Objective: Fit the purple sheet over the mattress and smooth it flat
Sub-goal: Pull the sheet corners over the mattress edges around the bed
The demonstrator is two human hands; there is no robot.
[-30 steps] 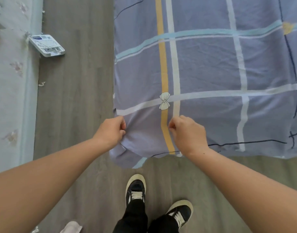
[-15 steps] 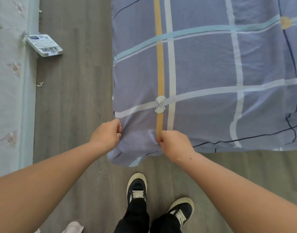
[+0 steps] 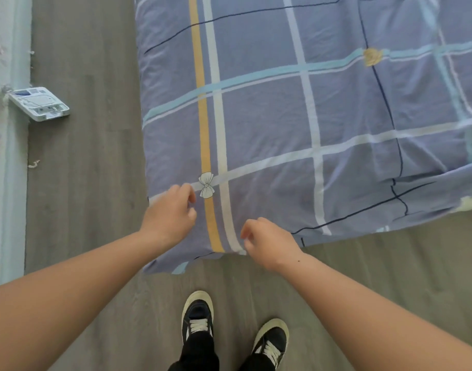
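Note:
The purple sheet [image 3: 269, 135], printed with pale, teal and yellow stripes and a white bow, lies spread over the mattress. Its near left corner [image 3: 165, 263] hangs down toward the floor. Folds bunch along the near edge at the far right [image 3: 430, 183]. My left hand [image 3: 170, 212] hovers over the corner just left of the bow, fingers loosely curled, holding nothing. My right hand [image 3: 267, 239] is at the near edge beside the yellow stripe, fingers also loosely curled and empty. The mattress itself is hidden under the sheet.
Grey wooden floor [image 3: 90, 183] runs along the left and near sides of the bed. A flat white device [image 3: 39, 103] lies on the floor at the left, against a pale blue flowered fabric [image 3: 4, 135]. My two dark shoes [image 3: 197, 317] stand close to the bed's near edge.
Both hands have let go of the sheet corner they were pinching. The left hand rose over the sheet near the bow, and the right hand drew slightly to the right.

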